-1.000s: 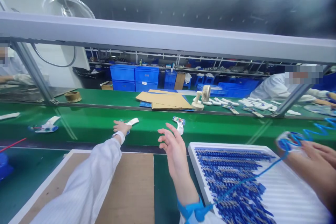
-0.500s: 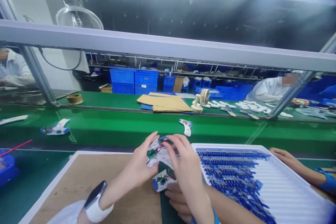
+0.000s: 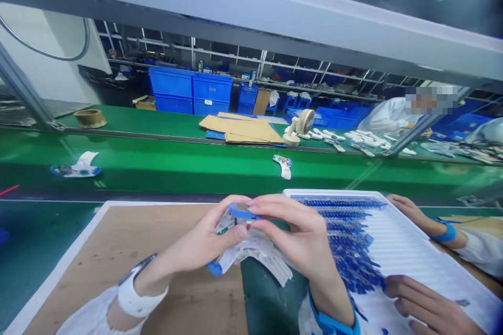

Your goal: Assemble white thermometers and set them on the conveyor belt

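My left hand (image 3: 204,235) is closed around a white pistol-shaped plastic housing (image 3: 267,254), its thumb pressed on the inside. Green circuitry and a bit of red show in the open shell, and a blue end (image 3: 215,268) sticks out at lower left. At the top, the fingers of my right hand (image 3: 301,227) pinch a small blue part (image 3: 241,211) against the housing. I cannot tell whether that part is seated. Right of my hands lies a white ribbed tray (image 3: 396,251) with rows of small blue parts (image 3: 349,241).
A co-worker's hand (image 3: 411,214) rests at the tray's far-right edge; another hand (image 3: 428,303) reaches over its near side. Two open housings, one left (image 3: 80,166) and one centre (image 3: 283,166), lie on the green belt. A brown board (image 3: 149,241) lies below my left arm.
My view has tilted down. The housing has turned in my hands, bringing the blue part upward. A co-worker's hand, earlier below mine at another housing, is now over the tray.
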Demonstrator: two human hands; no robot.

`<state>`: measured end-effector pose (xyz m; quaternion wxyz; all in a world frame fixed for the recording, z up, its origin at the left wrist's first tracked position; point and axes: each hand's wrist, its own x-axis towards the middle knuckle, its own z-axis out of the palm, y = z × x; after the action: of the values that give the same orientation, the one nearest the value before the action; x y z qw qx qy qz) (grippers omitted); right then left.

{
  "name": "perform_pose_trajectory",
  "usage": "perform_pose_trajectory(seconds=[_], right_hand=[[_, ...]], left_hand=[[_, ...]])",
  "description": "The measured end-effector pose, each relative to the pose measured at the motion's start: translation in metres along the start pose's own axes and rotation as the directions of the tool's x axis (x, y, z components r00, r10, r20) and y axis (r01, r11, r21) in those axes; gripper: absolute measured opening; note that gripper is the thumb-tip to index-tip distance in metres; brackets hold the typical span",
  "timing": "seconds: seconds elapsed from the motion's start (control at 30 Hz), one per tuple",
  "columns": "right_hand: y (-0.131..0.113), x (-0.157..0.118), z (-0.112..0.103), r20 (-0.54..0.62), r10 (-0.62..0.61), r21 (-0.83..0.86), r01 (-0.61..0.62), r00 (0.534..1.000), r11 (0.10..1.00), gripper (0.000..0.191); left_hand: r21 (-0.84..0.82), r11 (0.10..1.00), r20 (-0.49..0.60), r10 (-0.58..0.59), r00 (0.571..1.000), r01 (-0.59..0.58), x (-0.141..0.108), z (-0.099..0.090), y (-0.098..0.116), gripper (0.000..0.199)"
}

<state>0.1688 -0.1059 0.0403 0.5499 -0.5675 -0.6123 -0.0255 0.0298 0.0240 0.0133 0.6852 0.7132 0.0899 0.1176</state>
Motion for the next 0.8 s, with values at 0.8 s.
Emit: perform_pose_trajectory(seconds=[0.8], right_hand=[[-0.024, -0.004, -0.01, -0.01, -0.163, -0.254, 0.155, 0.987, 0.955, 0.01]], left_hand=[[0.83, 0.413, 0.002, 0.67, 0.743, -0.375, -0.022, 0.015, 0.01, 0.024]])
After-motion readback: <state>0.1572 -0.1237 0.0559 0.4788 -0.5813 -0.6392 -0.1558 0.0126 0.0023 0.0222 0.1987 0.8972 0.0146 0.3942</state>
